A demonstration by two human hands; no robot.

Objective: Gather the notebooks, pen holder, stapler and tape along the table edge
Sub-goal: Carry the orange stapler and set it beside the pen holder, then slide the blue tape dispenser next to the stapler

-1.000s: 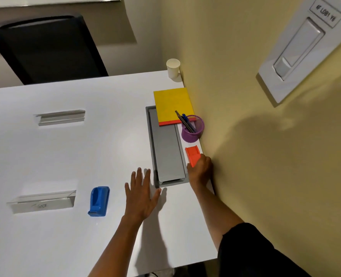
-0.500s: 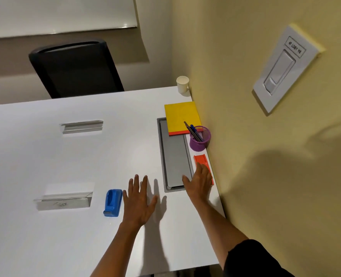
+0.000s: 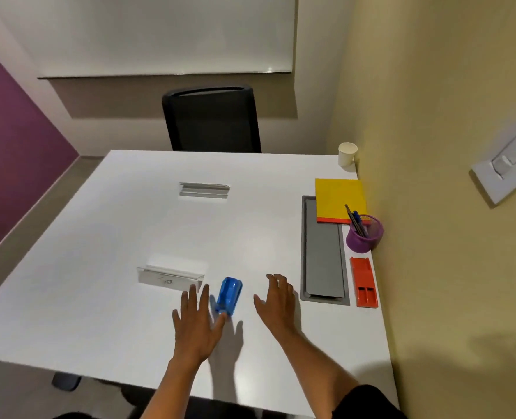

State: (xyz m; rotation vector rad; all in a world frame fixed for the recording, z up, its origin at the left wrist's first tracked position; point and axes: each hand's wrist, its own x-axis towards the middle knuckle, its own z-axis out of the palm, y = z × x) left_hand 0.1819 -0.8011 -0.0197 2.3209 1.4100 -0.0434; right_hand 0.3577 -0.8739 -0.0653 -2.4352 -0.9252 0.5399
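Note:
Along the table's right edge by the yellow wall lie a yellow notebook (image 3: 340, 198) stacked on a red one, a purple pen holder (image 3: 364, 237) with several pens, and an orange stapler (image 3: 364, 282). A blue tape dispenser (image 3: 229, 295) sits near the front middle of the white table (image 3: 99, 237). My left hand (image 3: 197, 323) lies flat just left of the blue dispenser, its thumb touching the near end. My right hand (image 3: 276, 299) hovers just right of the dispenser, fingers spread, holding nothing.
A grey cable hatch (image 3: 323, 252) is set into the table left of the stapler. A white paper cup (image 3: 347, 154) stands at the far right corner. Two clear name-plate stands (image 3: 170, 275) (image 3: 204, 189) rest on the table. A black chair (image 3: 211, 119) faces the far side.
My right hand let go of the orange stapler and moved left toward the blue dispenser. My left hand shifted up beside the dispenser. The camera tilted up and back.

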